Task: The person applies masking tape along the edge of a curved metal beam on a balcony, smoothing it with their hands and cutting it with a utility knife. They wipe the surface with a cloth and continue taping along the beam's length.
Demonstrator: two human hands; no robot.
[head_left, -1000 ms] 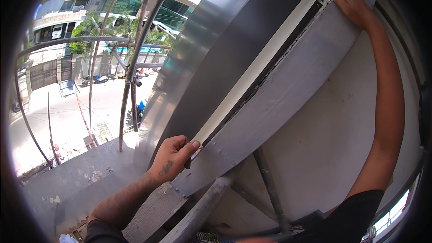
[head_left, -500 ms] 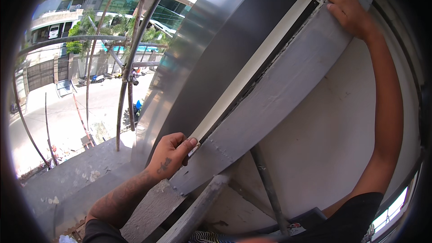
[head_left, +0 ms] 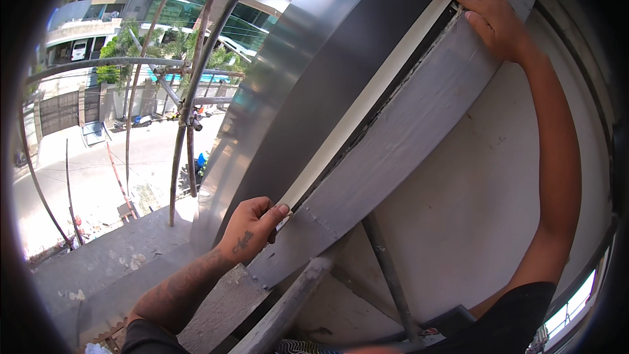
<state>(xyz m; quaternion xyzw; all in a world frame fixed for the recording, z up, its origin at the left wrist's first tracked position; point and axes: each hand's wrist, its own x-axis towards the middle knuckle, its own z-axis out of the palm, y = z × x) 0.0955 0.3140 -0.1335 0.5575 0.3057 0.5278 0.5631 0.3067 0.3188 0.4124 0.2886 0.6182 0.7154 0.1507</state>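
A long, narrow cream strip [head_left: 370, 105] runs slantwise from lower left to upper right. It lies along the edge of a dark grey panel [head_left: 321, 98], beside a thin black gap. At the strip's lower end my left hand [head_left: 246, 229] grips it, thumb on top and fingers curled under. Near the upper end my right hand [head_left: 493, 21] lies with fingers spread, the fingertips reaching the strip and the palm over a grey-painted beam [head_left: 406, 134]. The beam follows the gap on its right side, where the edge looks rough.
Shiny sheet metal [head_left: 275, 72] curves down left of the dark panel. Scaffold poles [head_left: 196, 78] stand farther left, above a sunlit street [head_left: 157, 157]. A concrete ledge [head_left: 124, 255] is at lower left. A grey post [head_left: 288, 301] and a dark bar [head_left: 386, 269] stand below the beam.
My right hand appears slightly lower and farther left in the view, its fingers still spread. My left hand keeps its hold on the strip's lower end, nearly unmoved.
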